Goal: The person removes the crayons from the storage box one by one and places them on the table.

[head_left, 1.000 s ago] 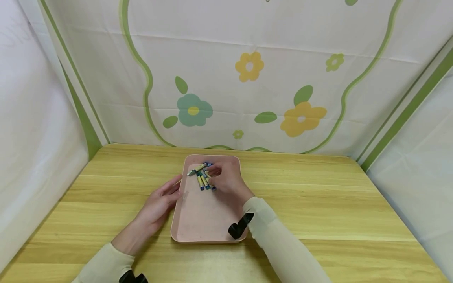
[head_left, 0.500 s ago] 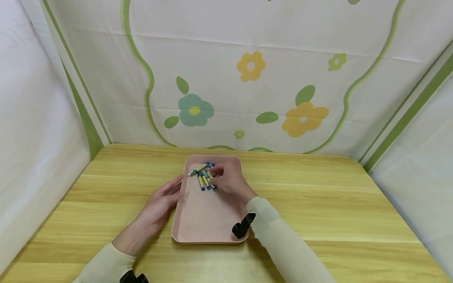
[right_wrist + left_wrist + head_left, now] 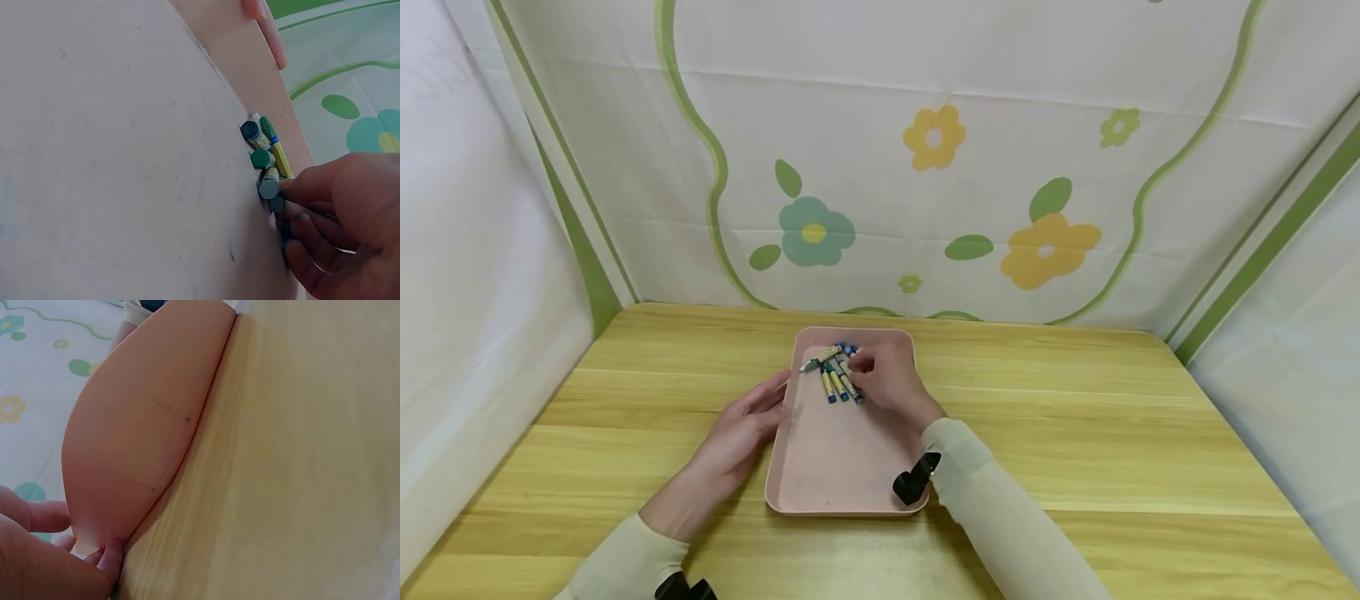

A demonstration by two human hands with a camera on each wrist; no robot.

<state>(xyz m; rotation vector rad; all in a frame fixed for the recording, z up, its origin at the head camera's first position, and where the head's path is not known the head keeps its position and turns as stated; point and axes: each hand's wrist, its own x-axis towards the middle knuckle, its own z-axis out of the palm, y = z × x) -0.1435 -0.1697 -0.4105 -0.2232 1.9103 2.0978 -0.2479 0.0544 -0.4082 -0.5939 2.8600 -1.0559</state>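
Observation:
My left hand [image 3: 741,433] holds the left rim of a pink tray [image 3: 827,467], its thumb at the rim and its fingers along the outer wall. In the left wrist view, fingertips touch that wall [image 3: 137,437] low down. Over the tray's far right part, my right hand [image 3: 891,379] bends its fingers among several short paper-wrapped crayons [image 3: 831,385]. Seen from the right wrist, its thumb and forefinger pinch a grey-ended crayon [image 3: 269,187]. A green crayon [image 3: 262,158] and a dark teal one [image 3: 252,131] lie beside it. My curled fingers partly hide the rest of the pile.
The tray stands on a wooden table [image 3: 1075,442] near its back edge. A white cloth wall with printed flowers [image 3: 880,192] rises behind, with white side walls left and right. Faint coloured marks spot the tray floor [image 3: 125,156].
My right hand has shifted very slightly right, and the crayons at its fingertips show a little more. The left hand stays at the tray's rim. The head view has drifted a little.

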